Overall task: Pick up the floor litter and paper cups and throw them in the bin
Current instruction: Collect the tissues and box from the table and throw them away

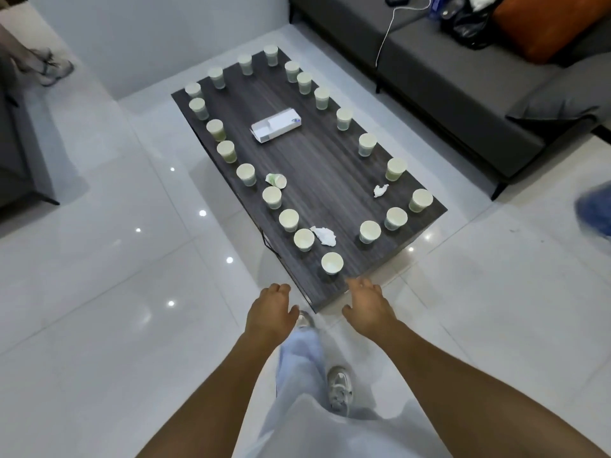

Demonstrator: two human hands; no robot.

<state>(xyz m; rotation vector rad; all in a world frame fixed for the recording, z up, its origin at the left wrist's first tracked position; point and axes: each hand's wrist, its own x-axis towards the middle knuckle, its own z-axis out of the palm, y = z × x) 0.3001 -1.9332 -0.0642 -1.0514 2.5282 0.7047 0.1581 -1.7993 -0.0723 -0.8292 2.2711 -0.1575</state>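
While both my hands hang loose and hold nothing, the nearest paper cup (332,263) stands upright on the dark table (317,160), just inside its near corner. My right hand (367,305) hovers just short of that cup and is the closer grip; my left hand (269,312) hangs off the table's left edge, farther away.
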